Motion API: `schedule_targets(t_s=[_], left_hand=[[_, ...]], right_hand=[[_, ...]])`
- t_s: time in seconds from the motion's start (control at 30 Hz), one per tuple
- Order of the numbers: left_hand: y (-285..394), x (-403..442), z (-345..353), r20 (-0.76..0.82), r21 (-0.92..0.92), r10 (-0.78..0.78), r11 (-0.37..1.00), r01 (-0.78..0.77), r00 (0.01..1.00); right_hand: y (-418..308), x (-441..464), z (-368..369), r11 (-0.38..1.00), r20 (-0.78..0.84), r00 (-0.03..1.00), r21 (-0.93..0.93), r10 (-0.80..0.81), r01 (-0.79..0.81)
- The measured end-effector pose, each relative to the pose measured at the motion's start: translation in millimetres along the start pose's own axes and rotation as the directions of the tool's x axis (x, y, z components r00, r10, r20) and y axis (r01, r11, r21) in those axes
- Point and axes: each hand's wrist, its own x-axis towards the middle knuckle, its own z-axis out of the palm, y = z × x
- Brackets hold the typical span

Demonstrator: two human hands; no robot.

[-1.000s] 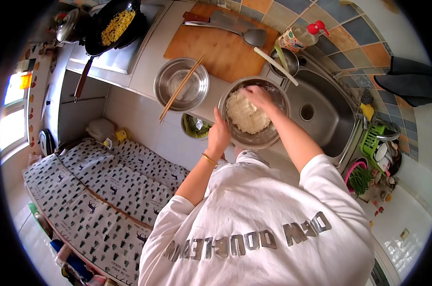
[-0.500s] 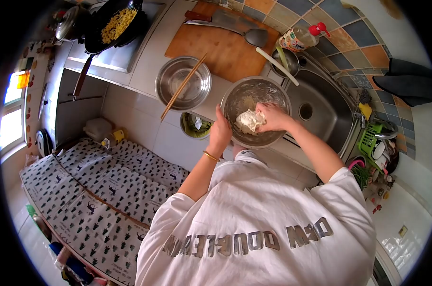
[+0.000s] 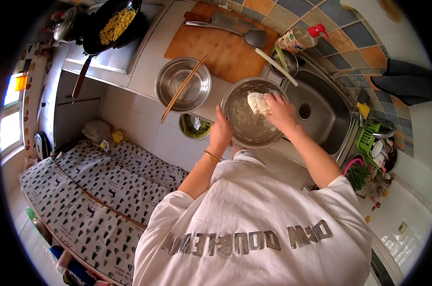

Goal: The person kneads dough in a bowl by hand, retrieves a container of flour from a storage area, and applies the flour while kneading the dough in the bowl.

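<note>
A lump of pale, rough dough (image 3: pixel 258 103) lies toward the far side of a steel mixing bowl (image 3: pixel 239 132). My right hand (image 3: pixel 281 113) reaches in over the bowl's right side, its fingers curled on the dough. Floury residue coats the inside of the bowl. At the left rim, my left hand (image 3: pixel 221 129) grips the edge, thumb pointing up along it. To the left stands a second steel bowl (image 3: pixel 164 86) with a pair of chopsticks (image 3: pixel 183 89) resting across it.
A wooden cutting board (image 3: pixel 192 40) with a spatula (image 3: pixel 254 38) and a cleaver (image 3: pixel 230 20) lies behind. The sink (image 3: pixel 328 126) is on the right. A wok (image 3: pixel 93 39) of yellow food sits at upper left. Below the counter is a bin (image 3: pixel 190 133).
My right hand has moved the dough from the near middle of the bowl toward its far side. My left hand stays at the rim.
</note>
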Motion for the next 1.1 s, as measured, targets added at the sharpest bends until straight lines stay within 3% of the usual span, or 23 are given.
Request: schedule_targets(t_s=[0.13, 0.27, 0.43, 0.53, 0.63, 0.73, 0.77, 0.8, 0.87, 0.97, 1.07, 1.1], left_hand=[[1.4, 0.0, -1.3, -0.011, -0.002, 0.03, 1.0, -0.03, 0.999], [10.2, 2.9, -4.9, 0.003, 0.003, 0.032, 0.999, -0.033, 0.999], [10.8, 2.3, -7.4, 0.003, 0.005, 0.045, 0.999, -0.045, 0.999], [10.3, 4.5, -9.2, 0.0, -0.006, 0.06, 0.998, -0.06, 0.998], [7.0, 5.1, -8.4, 0.008, -0.013, 0.066, 0.998, -0.065, 0.998], [2.1, 5.2, -6.1, -0.002, -0.025, 0.09, 0.996, -0.09, 0.996], [1.5, 4.8, -6.2, -0.006, -0.033, 0.102, 0.994, -0.102, 0.995], [0.8, 4.6, -7.1, -0.012, -0.039, 0.114, 0.993, -0.114, 0.993], [0.6, 4.7, -9.4, 0.015, -0.042, 0.076, 0.996, -0.075, 0.997], [-0.5, 6.6, -8.5, 0.045, -0.051, 0.051, 0.998, -0.049, 0.998], [-0.1, 7.7, -10.2, 0.062, -0.037, 0.021, 0.999, -0.019, 0.998], [1.7, 7.6, -10.3, 0.072, -0.03, 0.011, 1.0, -0.009, 0.997]], right_hand=[[-11.5, 11.1, 37.2, 0.964, -0.043, 0.995, -0.245, 0.092, -0.1], [-19.4, 20.2, 73.5, 0.893, -0.169, 0.984, -0.431, 0.058, -0.127], [-38.8, 4.6, 89.6, 0.846, -0.044, 0.996, -0.526, 0.077, -0.089], [-43.7, -7.9, 66.7, 0.973, -0.123, 0.991, -0.215, 0.06, -0.085], [-44.3, -17.2, 35.2, 0.99, -0.13, 0.988, -0.095, 0.089, -0.101], [-37.1, -5.9, 13.5, 0.958, 0.03, 0.967, 0.136, 0.252, -0.253], [-27.1, 0.5, 26.7, 0.921, 0.038, 0.949, 0.23, 0.314, -0.314], [-14.4, 8.2, 41.8, 0.823, 0.148, 0.912, 0.396, 0.382, -0.409], [6.7, 20.3, 63.6, 0.513, 0.392, 0.813, 0.635, 0.43, -0.578], [14.7, 23.7, 68.5, 0.501, 0.338, 0.708, 0.524, 0.621, -0.689], [36.1, 16.2, 84.9, 0.7, 0.087, 0.84, 0.511, 0.536, -0.499], [34.4, 12.3, 83.0, 0.783, 0.152, 0.852, 0.341, 0.5, -0.52]])
